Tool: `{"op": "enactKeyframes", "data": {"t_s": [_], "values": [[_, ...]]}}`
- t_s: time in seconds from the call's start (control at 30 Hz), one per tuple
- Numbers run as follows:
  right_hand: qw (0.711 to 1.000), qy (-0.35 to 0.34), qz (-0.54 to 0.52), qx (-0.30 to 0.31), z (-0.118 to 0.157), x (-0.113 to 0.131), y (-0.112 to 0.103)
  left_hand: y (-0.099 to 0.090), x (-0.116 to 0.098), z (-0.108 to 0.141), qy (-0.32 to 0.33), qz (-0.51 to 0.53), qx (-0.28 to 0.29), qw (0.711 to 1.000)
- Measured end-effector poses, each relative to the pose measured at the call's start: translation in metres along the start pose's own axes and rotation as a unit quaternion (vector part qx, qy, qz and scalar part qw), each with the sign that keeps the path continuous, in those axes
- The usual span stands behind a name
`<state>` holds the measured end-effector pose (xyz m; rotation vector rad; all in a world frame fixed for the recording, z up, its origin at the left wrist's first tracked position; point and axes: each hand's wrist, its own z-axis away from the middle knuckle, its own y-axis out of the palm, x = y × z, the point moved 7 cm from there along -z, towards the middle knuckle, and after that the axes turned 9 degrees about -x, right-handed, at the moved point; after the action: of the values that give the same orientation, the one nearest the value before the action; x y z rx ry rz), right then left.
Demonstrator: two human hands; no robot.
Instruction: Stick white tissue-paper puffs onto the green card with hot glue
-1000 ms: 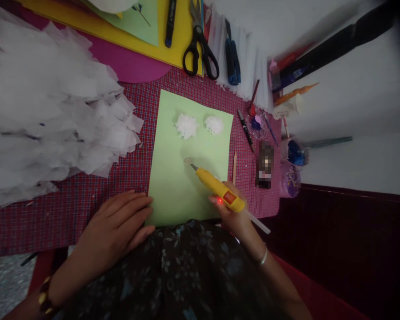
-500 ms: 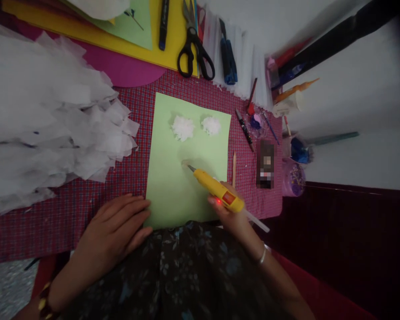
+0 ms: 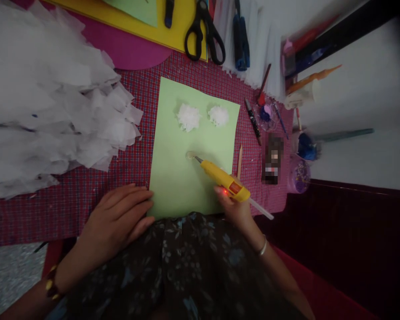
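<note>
On the yellow glue gun [image 3: 218, 175], the red label [image 3: 234, 187] is illegibly blurred.

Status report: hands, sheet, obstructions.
Right hand gripping yellow glue gun, tip at clear patch on green sheet. Left hand open, fingers at sheet's left edge. Two white puffs beyond the tip, not blocking it.

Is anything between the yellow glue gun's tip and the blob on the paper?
Nothing visible: the glue gun, in the right hand, has its tip at the blob; the white tufts sit farther up the paper.
</note>
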<state>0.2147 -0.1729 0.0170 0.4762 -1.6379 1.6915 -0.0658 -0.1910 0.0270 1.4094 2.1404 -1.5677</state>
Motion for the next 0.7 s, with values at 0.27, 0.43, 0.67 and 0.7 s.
{"op": "enactKeyframes", "data": {"t_s": [0.27, 0.43, 0.67, 0.7], "values": [[1.0, -0.001, -0.001, 0.012, -0.002, 0.001, 0.005, 0.004, 0.005, 0.008, 0.004, -0.005, 0.003, 1.0], [0.995, -0.011, 0.09, 0.029, -0.001, 0.018, -0.003, 0.002, 0.006, 0.005, -0.006, -0.003, -0.009, 1.0], [0.976, -0.066, 0.087, 0.187, -0.005, 0.073, -0.023, 0.002, 0.005, 0.002, -0.008, 0.0, -0.011, 1.0], [0.978, -0.046, 0.029, 0.201, -0.005, 0.075, -0.025, 0.002, 0.004, 0.002, -0.004, 0.001, -0.012, 1.0]]}}
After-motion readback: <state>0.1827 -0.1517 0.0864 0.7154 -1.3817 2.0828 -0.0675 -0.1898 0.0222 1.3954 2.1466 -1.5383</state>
